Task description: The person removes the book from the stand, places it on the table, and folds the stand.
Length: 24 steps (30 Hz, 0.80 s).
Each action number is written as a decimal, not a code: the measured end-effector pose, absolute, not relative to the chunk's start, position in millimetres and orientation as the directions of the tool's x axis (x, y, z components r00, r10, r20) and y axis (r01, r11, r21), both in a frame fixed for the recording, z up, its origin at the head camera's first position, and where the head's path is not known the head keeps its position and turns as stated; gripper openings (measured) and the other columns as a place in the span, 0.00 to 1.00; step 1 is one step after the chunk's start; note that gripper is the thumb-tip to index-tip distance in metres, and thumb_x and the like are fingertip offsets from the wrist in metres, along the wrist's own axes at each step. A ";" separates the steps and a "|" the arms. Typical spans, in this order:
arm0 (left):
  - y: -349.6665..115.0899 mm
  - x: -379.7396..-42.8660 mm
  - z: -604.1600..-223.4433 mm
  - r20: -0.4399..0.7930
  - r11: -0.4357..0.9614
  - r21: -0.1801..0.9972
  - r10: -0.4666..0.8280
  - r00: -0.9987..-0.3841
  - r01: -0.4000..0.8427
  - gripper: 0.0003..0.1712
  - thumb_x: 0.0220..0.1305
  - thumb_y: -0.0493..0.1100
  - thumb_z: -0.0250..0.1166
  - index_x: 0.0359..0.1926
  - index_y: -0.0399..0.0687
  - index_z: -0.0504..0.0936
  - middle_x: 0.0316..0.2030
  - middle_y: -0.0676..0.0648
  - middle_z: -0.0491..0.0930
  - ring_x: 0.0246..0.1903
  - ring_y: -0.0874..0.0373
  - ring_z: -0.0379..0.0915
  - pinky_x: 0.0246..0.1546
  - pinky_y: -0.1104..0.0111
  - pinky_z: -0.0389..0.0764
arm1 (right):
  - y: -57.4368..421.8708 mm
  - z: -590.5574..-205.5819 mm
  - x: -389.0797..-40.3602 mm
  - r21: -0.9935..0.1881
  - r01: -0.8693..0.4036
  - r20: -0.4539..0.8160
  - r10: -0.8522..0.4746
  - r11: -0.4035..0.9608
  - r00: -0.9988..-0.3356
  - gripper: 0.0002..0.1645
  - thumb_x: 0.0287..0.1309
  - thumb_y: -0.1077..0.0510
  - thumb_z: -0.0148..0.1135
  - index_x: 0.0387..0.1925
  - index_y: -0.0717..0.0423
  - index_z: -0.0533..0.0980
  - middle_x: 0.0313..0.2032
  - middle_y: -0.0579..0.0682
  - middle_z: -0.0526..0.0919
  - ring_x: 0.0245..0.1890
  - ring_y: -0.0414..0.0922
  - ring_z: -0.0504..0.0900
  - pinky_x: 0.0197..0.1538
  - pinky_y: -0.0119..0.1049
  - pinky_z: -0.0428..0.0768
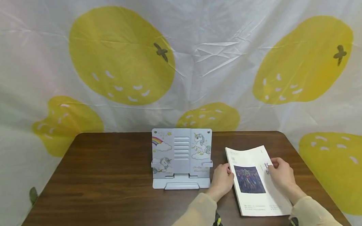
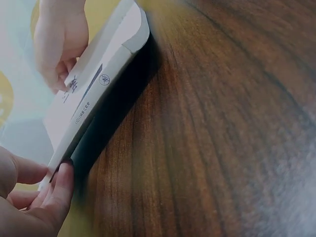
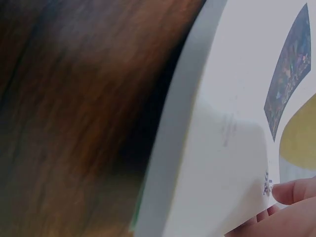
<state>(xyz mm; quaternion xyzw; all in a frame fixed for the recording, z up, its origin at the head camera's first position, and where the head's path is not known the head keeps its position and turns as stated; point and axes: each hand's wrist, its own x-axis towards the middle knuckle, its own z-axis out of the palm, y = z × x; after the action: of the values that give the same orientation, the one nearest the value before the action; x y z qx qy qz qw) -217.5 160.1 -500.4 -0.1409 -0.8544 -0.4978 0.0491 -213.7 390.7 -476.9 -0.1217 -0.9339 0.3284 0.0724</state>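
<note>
A white paperback book [image 1: 253,203] with a dark picture on its cover is held between both hands on the right side of the table. My left hand [image 1: 222,180] pinches its spine edge, the thumb on top and fingers beneath, as the left wrist view shows on the book's spine [image 2: 92,96]. On the opposite edge, my right hand [image 1: 282,174] grips the pages. In the right wrist view its thumb [image 3: 296,190] presses on the cover while the fingers go underneath. The cover [image 3: 222,98] bows slightly, and a dark shadow lies under the spine.
Left of the book, a white folding book stand [image 1: 182,150] with unicorn and rainbow prints stands upright. Both are at the brown wooden table [image 1: 111,185]. Behind it hangs a white cloth [image 1: 207,29] printed with yellow fruit.
</note>
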 end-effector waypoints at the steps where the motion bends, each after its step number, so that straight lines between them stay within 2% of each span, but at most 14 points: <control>1: 160.6 -217.4 -500.8 0.221 0.468 0.836 0.192 -0.956 0.287 0.09 0.57 0.32 0.62 0.40 0.38 0.83 0.26 0.53 0.71 0.27 0.62 0.69 0.30 0.73 0.73 | 391.7 -477.7 -213.4 -0.622 0.175 0.055 0.265 0.764 -0.963 0.21 0.63 0.62 0.50 0.53 0.74 0.70 0.43 0.69 0.78 0.41 0.60 0.77 0.41 0.48 0.73; 4: 161.5 -217.4 -502.0 0.216 0.474 0.834 0.189 -0.958 0.281 0.08 0.57 0.32 0.62 0.39 0.39 0.83 0.25 0.53 0.71 0.27 0.62 0.69 0.29 0.73 0.72 | 394.0 -480.7 -212.4 -0.599 0.163 0.055 0.244 0.784 -0.968 0.21 0.63 0.62 0.50 0.53 0.74 0.70 0.43 0.69 0.79 0.41 0.60 0.78 0.41 0.48 0.74; 19: 162.1 -217.7 -505.6 0.225 0.438 0.857 0.154 -0.962 0.270 0.17 0.56 0.31 0.62 0.49 0.36 0.83 0.25 0.53 0.74 0.28 0.62 0.72 0.31 0.72 0.74 | 397.0 -483.5 -211.4 -0.535 0.147 0.026 0.191 0.832 -0.981 0.24 0.61 0.64 0.50 0.56 0.77 0.69 0.46 0.72 0.79 0.44 0.63 0.78 0.45 0.55 0.76; 24: 161.9 -217.5 -506.6 0.228 0.450 0.850 0.153 -0.962 0.273 0.18 0.55 0.30 0.62 0.48 0.37 0.83 0.25 0.53 0.74 0.28 0.61 0.72 0.31 0.71 0.75 | 398.1 -482.7 -211.8 -0.520 0.155 0.009 0.187 0.840 -0.982 0.25 0.60 0.65 0.49 0.56 0.78 0.69 0.47 0.74 0.78 0.45 0.65 0.77 0.46 0.57 0.76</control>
<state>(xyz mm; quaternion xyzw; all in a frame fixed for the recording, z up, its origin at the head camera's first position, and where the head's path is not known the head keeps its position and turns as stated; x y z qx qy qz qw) -217.5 161.9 -506.6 -0.1254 -0.8494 -0.5093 0.0590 -211.8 398.1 -482.7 -0.0893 -0.9587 0.2684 0.0297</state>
